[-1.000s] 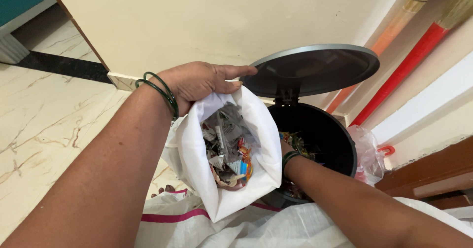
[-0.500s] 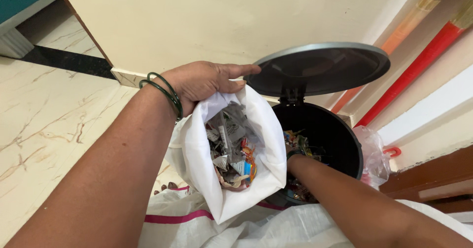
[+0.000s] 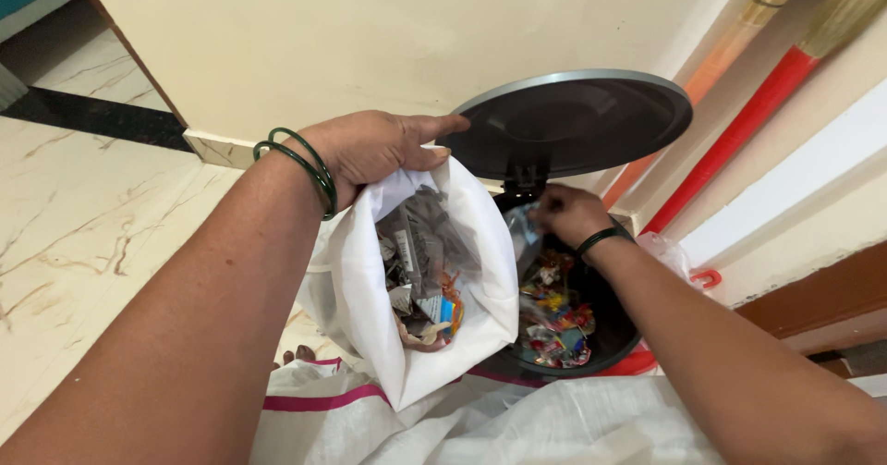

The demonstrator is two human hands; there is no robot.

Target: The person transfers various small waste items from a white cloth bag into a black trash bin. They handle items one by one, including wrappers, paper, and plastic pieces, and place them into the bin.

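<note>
Since the earlier frame the right hand (image 3: 570, 214) had risen out of the bin (image 3: 610, 336), its fingers pinched on a clear bag liner (image 3: 525, 234) full of wrappers hanging below the grip. The left hand (image 3: 370, 151) gripped the rim of a white bag (image 3: 480, 271) of scraps, beside the open lid (image 3: 573, 123).

A cream wall (image 3: 370, 30) fills the top. Below left lies a pale marble floor (image 3: 83, 243) with brown veins and a dark band (image 3: 92, 118) — evenly lit. At right, two broom handles (image 3: 739, 132) — red and orange — lean by brown wooden trim (image 3: 813, 303).
</note>
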